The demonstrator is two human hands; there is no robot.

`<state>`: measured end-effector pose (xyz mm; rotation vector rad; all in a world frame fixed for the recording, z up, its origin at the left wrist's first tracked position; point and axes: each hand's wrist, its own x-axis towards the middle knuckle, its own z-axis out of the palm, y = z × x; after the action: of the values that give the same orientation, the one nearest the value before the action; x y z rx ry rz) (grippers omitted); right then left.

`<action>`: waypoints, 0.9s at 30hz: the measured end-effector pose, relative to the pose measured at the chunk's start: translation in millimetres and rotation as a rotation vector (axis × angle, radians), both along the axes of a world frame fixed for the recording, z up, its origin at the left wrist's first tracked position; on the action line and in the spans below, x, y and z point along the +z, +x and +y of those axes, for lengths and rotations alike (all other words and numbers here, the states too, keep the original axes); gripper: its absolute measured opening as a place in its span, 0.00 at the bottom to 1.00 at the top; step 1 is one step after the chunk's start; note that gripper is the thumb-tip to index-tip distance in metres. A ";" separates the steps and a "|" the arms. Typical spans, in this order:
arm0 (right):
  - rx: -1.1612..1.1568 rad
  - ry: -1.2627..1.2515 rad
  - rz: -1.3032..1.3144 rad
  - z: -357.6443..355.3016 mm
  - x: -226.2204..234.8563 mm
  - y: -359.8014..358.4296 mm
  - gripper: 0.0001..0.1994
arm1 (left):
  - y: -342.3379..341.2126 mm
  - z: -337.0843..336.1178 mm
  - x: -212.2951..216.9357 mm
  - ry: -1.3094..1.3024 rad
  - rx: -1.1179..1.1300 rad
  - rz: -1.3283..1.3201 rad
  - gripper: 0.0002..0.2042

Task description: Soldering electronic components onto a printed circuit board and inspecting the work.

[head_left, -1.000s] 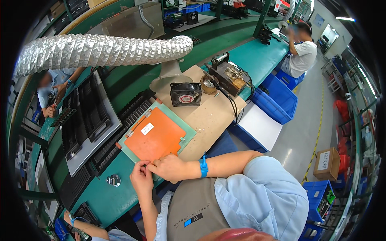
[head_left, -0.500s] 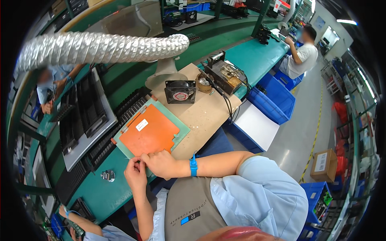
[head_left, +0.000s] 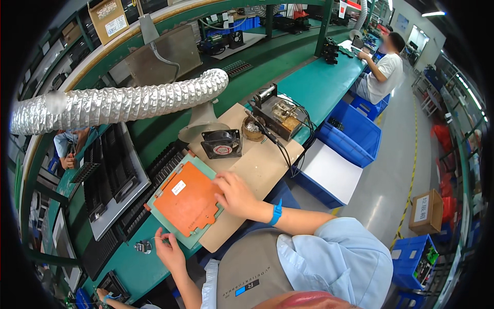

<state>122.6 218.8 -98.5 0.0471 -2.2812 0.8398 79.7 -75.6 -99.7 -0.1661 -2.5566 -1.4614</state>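
The right hand (head_left: 234, 194), which was pinching at the near edge of the orange board (head_left: 186, 200) beside the left hand (head_left: 170, 252), now rests on the board's right edge. The two hands have come apart.

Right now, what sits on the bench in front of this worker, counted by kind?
Orange flat panel on green tray: 1
Black square cooling fan: 1
Silver ribbed flexible duct: 1
Round brown pot: 1
Grey boxy bench device: 1
Total: 5
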 end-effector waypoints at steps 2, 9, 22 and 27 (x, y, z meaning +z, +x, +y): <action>-0.037 -0.013 -0.092 5.4 -5.5 -5.1 0.22 | 0.9 5.7 5.6 -0.082 -0.010 -0.030 0.19; -0.034 -0.025 -0.289 6.3 -10.7 -15.5 0.30 | -18.7 -5.9 -24.4 -0.074 -0.019 -0.167 0.23; 0.142 -0.310 -0.199 8.6 5.7 0.7 0.35 | 43.8 14.9 69.0 0.346 -0.005 -0.115 0.21; 0.320 -0.345 -0.131 1.6 23.1 8.2 0.35 | 73.0 36.1 113.2 0.420 0.019 0.125 0.16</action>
<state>130.7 220.3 -75.4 0.2110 -2.2476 1.4311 152.7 -39.5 13.5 -0.1629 -2.0926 -1.8725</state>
